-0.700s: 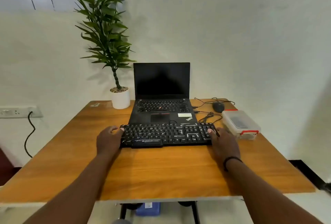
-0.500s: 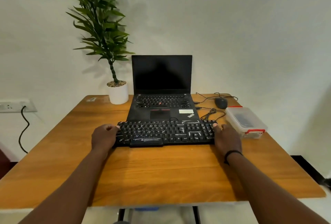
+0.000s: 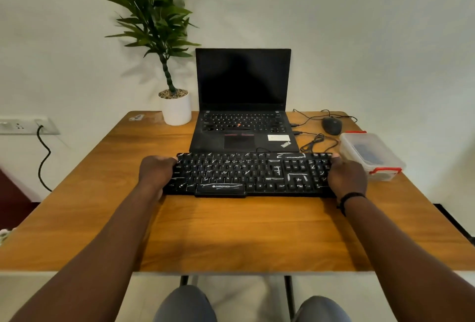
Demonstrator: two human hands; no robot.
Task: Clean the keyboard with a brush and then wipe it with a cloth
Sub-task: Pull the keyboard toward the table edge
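The black keyboard [image 3: 250, 174] (streaked with white marks) lies across the middle of the wooden surface [image 3: 231, 231], just in front of the open laptop [image 3: 243, 105]. The left hand [image 3: 156, 170] has a curled grip around the keyboard's left end, and the right hand [image 3: 347, 177] holds its right end the same way. A lidded plastic box [image 3: 371, 155] sits just beside the right hand.

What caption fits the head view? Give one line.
Both hands, left and right, grip the dusty keyboard by its ends.
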